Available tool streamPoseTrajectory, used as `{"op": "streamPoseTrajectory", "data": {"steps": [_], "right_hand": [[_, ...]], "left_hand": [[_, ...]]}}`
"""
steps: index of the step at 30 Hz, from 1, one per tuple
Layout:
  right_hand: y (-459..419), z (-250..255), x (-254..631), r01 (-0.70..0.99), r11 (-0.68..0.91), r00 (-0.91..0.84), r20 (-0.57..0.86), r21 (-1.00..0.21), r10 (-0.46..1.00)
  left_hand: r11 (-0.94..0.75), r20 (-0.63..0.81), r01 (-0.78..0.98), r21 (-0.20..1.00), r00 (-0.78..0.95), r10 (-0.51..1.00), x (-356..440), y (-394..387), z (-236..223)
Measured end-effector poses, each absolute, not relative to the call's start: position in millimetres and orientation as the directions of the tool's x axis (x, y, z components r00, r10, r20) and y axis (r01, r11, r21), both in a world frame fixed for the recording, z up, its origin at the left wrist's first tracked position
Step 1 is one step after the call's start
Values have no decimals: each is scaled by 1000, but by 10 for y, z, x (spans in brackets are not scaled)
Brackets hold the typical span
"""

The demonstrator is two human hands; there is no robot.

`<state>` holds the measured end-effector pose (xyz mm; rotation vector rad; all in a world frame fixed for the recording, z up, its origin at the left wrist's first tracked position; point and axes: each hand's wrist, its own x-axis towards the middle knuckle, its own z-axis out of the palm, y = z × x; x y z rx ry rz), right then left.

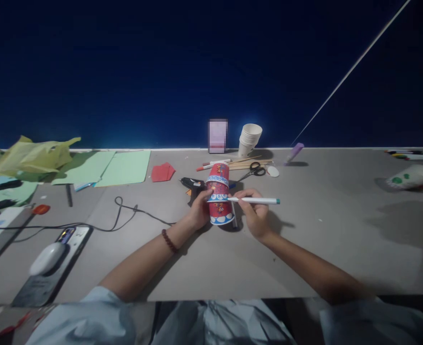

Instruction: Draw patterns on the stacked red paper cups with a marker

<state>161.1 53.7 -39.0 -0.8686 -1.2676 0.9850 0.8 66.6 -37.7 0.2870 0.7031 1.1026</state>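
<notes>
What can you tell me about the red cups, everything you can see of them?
Three red cups, apparently paper, form one column, wide ends downward in the picture. Each has a colourful print and a blue-and-white band near its rim. The left hand grips the side, over the table; the right hand holds a white marker, tip at or near the middle band.

Between the hands (229, 208), the joined cups (218, 189) are red with multicoloured figures, ringed by blue-and-white patterned bands. The marker (256, 201) at the right hand (256, 213) is white with a teal end. Beyond the left hand (200, 211), the folded paper (163, 172) is plain red; the counter (298, 258) beneath is grey.
</notes>
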Motion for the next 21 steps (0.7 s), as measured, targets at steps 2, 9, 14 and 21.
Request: {"op": "streamPoseTrajectory", "data": {"steps": [2,9,14,21], "right_hand": [[534,-383,1607,-99,353,31,352,-930,935],[522,-361,1594,-92,361,26,360,-928,933],[519,-353,1600,-54,356,19,356,-933,934],[520,-355,1600,-64,365,8,366,-929,931]], "left_hand": [[450,-373,-704,550,274,886,8,664,-380],[437,-359,-682,587,264,895,7,669,-383],[419,-340,-685,596,258,905,11,670,-377],[418,-357,-691,589,242,902,9,667,-402]]}}
